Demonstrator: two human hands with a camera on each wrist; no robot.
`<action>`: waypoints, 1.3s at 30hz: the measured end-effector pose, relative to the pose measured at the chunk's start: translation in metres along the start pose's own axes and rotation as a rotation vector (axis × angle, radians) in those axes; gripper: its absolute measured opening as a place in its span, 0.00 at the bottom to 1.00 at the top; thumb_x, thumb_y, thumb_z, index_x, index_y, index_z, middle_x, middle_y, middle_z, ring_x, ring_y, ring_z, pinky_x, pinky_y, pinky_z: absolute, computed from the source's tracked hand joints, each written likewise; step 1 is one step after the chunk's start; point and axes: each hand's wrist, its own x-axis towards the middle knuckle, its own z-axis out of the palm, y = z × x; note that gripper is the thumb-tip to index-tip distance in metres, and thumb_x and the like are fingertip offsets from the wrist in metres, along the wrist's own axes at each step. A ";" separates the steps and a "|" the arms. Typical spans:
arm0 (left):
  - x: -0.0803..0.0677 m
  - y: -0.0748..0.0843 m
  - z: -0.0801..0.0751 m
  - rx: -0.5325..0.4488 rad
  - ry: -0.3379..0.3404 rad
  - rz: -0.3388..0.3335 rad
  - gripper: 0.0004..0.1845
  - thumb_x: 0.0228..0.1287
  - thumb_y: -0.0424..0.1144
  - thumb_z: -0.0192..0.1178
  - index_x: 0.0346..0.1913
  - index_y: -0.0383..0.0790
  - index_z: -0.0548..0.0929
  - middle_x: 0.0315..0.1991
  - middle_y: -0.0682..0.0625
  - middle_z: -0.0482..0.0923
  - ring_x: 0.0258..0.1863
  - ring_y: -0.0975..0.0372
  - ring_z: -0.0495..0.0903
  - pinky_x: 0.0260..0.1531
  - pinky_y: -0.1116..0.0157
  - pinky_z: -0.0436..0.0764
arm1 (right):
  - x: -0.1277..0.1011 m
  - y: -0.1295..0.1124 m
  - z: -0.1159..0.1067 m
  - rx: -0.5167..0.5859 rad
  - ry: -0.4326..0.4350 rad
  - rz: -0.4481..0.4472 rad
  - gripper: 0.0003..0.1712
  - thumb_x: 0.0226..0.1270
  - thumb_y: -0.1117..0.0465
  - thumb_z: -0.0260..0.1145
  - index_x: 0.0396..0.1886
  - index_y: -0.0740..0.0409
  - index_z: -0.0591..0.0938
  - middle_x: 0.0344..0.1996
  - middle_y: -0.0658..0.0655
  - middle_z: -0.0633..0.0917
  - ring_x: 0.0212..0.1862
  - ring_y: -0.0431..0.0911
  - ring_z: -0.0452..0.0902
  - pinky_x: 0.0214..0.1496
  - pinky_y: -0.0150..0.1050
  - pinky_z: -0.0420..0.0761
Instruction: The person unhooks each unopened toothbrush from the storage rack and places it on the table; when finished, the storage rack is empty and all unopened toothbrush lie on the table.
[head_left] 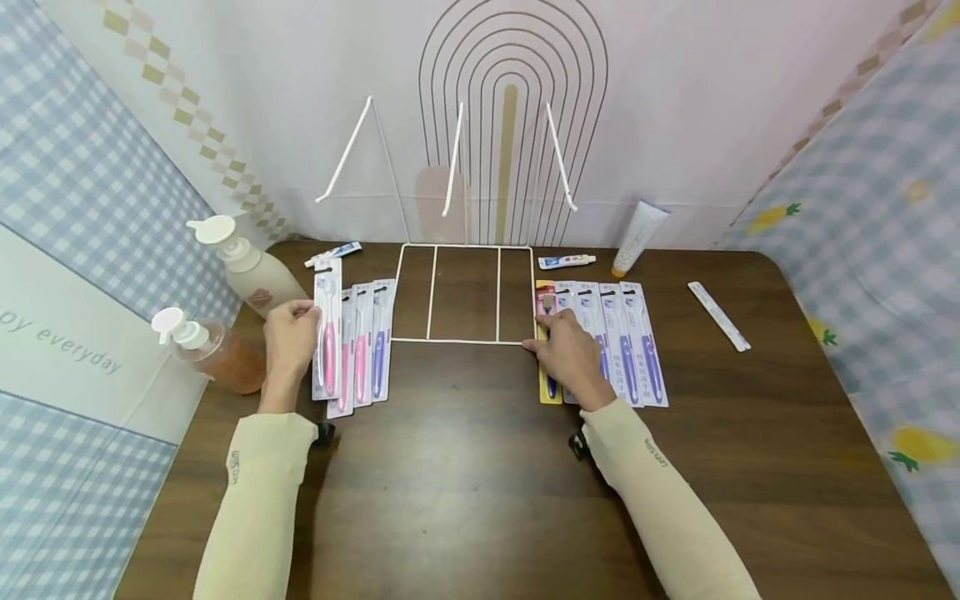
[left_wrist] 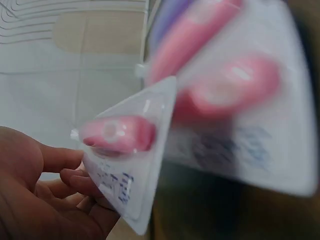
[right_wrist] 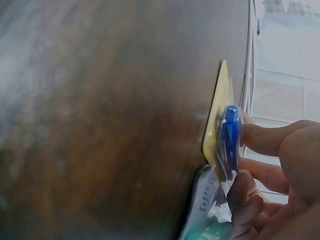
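Left hand [head_left: 291, 333] pinched the pink toothbrush pack [head_left: 327, 333], lifting its edge off the table [head_left: 465, 467]. Right hand [head_left: 567, 350] fingers curled round the yellow-backed blue toothbrush pack [head_left: 547, 342] beside the wire rack [head_left: 465, 292]. Packs judged light, slippery, flexible; best pinched by card edges.

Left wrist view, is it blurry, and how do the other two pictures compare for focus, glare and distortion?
Left wrist view: yes, the pink toothbrush pack by the left hand is soft, and the packs behind it are smeared. Right wrist view: the table is out of focus; the blue toothbrush at the right hand is sharper. Head view: sharp, evenly lit, edges bowed by the wide lens, mild sheen on the tabletop.
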 end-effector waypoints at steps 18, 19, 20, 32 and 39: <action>-0.008 -0.025 -0.013 0.118 -0.120 -0.068 0.22 0.79 0.44 0.61 0.60 0.30 0.93 0.45 0.40 0.94 0.40 0.57 0.83 0.37 0.61 0.80 | 0.003 0.005 0.005 -0.024 0.038 -0.006 0.40 0.76 0.44 0.81 0.81 0.54 0.83 0.64 0.68 0.84 0.38 0.54 0.82 0.36 0.48 0.78; -0.007 -0.027 -0.013 0.126 -0.133 -0.067 0.23 0.80 0.44 0.60 0.61 0.30 0.92 0.47 0.39 0.94 0.40 0.56 0.84 0.37 0.60 0.80 | 0.003 0.005 0.006 -0.023 0.038 -0.004 0.40 0.76 0.44 0.81 0.81 0.54 0.83 0.63 0.68 0.84 0.38 0.54 0.82 0.36 0.48 0.78; -0.008 -0.026 -0.014 0.142 -0.147 -0.067 0.23 0.81 0.45 0.60 0.62 0.29 0.92 0.49 0.37 0.94 0.42 0.56 0.84 0.38 0.61 0.80 | 0.004 0.006 0.006 -0.025 0.041 -0.004 0.40 0.76 0.44 0.81 0.81 0.53 0.83 0.63 0.68 0.84 0.38 0.54 0.82 0.36 0.48 0.78; -0.045 0.023 -0.031 0.230 -0.236 -0.094 0.26 0.85 0.42 0.56 0.69 0.22 0.84 0.63 0.25 0.87 0.58 0.41 0.85 0.49 0.55 0.82 | 0.012 0.011 0.016 -0.037 0.049 -0.006 0.40 0.74 0.43 0.82 0.81 0.51 0.84 0.62 0.65 0.85 0.37 0.52 0.82 0.36 0.49 0.78; -0.048 0.026 -0.029 0.250 -0.235 -0.083 0.24 0.84 0.42 0.59 0.66 0.22 0.86 0.59 0.26 0.89 0.52 0.44 0.87 0.39 0.65 0.78 | 0.002 0.001 0.005 -0.016 0.040 0.008 0.40 0.75 0.44 0.82 0.81 0.52 0.83 0.62 0.66 0.85 0.41 0.54 0.84 0.40 0.51 0.80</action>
